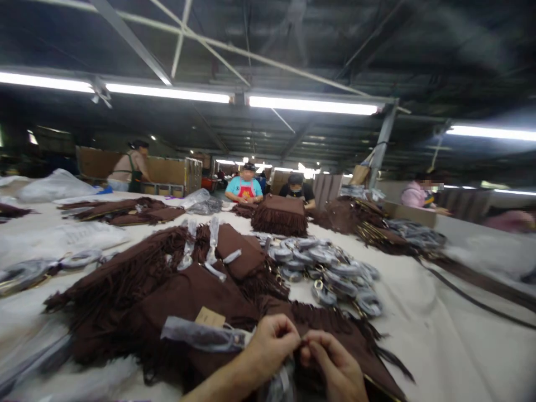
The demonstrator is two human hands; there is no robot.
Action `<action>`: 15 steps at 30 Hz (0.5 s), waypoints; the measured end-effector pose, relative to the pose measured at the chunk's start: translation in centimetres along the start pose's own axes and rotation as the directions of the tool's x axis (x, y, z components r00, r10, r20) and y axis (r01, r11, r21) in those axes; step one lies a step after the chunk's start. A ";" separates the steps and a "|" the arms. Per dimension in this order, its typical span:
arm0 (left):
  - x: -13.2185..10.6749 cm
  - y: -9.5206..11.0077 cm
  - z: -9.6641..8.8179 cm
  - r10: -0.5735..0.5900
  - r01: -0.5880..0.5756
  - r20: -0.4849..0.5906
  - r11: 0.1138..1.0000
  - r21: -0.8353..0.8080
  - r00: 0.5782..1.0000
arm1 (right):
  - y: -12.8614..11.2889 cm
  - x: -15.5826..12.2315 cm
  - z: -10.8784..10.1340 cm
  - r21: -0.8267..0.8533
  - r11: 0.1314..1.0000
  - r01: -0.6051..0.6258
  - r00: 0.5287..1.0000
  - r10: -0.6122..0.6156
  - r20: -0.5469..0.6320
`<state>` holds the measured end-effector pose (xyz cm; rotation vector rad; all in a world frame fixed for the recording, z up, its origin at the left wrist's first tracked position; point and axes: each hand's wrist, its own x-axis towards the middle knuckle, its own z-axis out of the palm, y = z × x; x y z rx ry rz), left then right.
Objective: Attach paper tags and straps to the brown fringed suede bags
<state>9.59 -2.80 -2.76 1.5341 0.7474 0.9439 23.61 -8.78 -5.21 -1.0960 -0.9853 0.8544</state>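
Note:
My left hand (pixel 274 340) and my right hand (pixel 333 363) meet at the fingertips, low in the head view. Each is closed in a pinch; what sits between the fingers is too small to make out. Beneath them lies a brown fringed bag (pixel 352 346) with a gold-coloured zip edge near the bottom. Beside my left wrist is a strap wrapped in clear plastic (pixel 201 334), and a tan paper tag (pixel 210 317) shows just behind it. More brown fringed bags (pixel 188 296) are heaped to the left, several with plastic-wrapped straps on them.
A pile of grey wrapped straps with gold rings (pixel 322 262) lies beyond my hands. Farther back are a stack of brown fringed bags (pixel 280 215) and clear plastic bags (pixel 201 200). People work across the pale table (pixel 435 312). A dark strap (pixel 473 293) runs along the right.

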 end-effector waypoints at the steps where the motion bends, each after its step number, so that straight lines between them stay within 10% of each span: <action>1: -0.4 0.6 0.0 0.017 -0.017 0.002 1.000 0.013 1.000 | 0.0 -0.2 0.0 0.036 0.999 -0.001 0.999 0.000 0.035; 15: -0.2 -0.1 -0.1 0.005 -0.004 -0.006 0.983 0.185 1.000 | 1.3 0.3 0.6 0.168 0.978 -0.121 0.993 0.121 0.011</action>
